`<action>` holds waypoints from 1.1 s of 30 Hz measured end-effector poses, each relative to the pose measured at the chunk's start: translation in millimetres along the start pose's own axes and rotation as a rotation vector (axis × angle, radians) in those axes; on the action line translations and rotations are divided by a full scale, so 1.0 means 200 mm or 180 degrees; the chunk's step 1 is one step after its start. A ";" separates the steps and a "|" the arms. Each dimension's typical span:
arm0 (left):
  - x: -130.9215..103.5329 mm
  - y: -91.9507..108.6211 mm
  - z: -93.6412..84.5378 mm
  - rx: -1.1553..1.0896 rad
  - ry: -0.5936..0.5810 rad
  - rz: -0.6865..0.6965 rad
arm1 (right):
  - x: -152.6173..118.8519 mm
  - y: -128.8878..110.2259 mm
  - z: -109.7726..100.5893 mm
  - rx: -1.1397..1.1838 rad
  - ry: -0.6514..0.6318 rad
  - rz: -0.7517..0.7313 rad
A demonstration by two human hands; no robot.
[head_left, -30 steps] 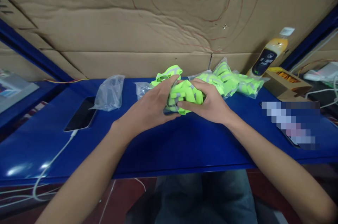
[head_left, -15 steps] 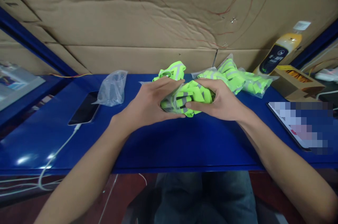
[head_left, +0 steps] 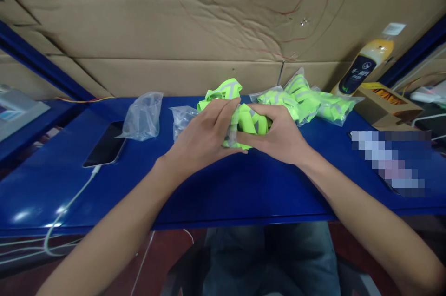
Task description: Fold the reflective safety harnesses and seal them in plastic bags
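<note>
Between my two hands, above the blue table (head_left: 244,194), is a neon yellow-green reflective strap bundle (head_left: 253,121) partly inside a clear plastic bag (head_left: 230,134). My left hand (head_left: 209,133) wraps round the bag side, its fingers covering much of it. My right hand (head_left: 280,133) grips the bundle from the right, with the thumb across its front. Behind my left hand lies another yellow-green strap (head_left: 226,89). A crumpled clear bag (head_left: 183,117) shows just left of that hand.
Bagged yellow-green straps (head_left: 303,98) lie at the back right, near a leaning bottle (head_left: 364,66) and a cardboard box (head_left: 386,105). At left are an empty clear bag (head_left: 143,117) and a cabled phone (head_left: 105,143). A blurred-out flat device (head_left: 393,161) lies right.
My right hand has moved left, closer to my left hand, and less of the bundle shows between them. The view has shifted slightly, and more of the crumpled bag beside my left hand is visible.
</note>
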State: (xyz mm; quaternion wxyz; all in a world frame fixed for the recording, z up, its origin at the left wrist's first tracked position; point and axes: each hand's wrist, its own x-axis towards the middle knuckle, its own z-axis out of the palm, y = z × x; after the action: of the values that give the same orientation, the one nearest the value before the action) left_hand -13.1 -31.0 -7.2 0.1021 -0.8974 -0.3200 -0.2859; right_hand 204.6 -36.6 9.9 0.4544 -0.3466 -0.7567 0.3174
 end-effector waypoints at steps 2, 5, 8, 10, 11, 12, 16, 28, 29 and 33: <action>0.00 0.00 0.02 0.0051 0.0030 -0.0046 | 0.01 0.00 -0.02 0.0509 -0.0290 0.0224; 0.00 -0.01 0.04 -0.0003 -0.0014 -0.0132 | 0.01 0.01 -0.06 0.0955 -0.0826 0.0445; -0.01 -0.02 0.05 -0.0092 -0.0013 -0.0119 | 0.02 0.03 -0.09 0.0702 -0.0987 0.0139; -0.02 -0.02 0.04 -0.0118 -0.0004 -0.0093 | 0.01 0.05 -0.08 0.0257 -0.0998 -0.0073; -0.02 -0.03 0.04 -0.0115 -0.0022 -0.0076 | 0.01 0.06 -0.07 0.0008 -0.1010 -0.0159; -0.02 -0.03 0.04 -0.0100 -0.0049 -0.0048 | 0.00 0.06 -0.06 -0.0233 -0.1019 -0.0241; -0.01 -0.04 0.04 -0.0035 -0.0118 0.0095 | -0.03 0.09 0.01 -0.0857 -0.0880 -0.0481; 0.01 -0.07 -0.19 -0.0067 -0.0402 -0.0412 | 0.01 0.13 -0.01 -0.0030 -0.0631 -0.0608; 0.01 -0.07 -0.18 -0.0013 -0.0481 -0.0484 | 0.01 0.13 -0.01 -0.0068 -0.0638 -0.0635; 0.00 -0.09 -0.11 -0.0112 -0.0489 -0.0618 | 0.02 0.13 -0.04 -0.0243 -0.0658 -0.0768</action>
State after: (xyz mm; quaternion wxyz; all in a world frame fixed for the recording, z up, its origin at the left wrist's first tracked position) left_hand -33.5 -25.7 10.4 0.0333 -0.8831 -0.4073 -0.2305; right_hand 217.0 -18.3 -5.2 0.3954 -0.2357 -0.8471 0.2655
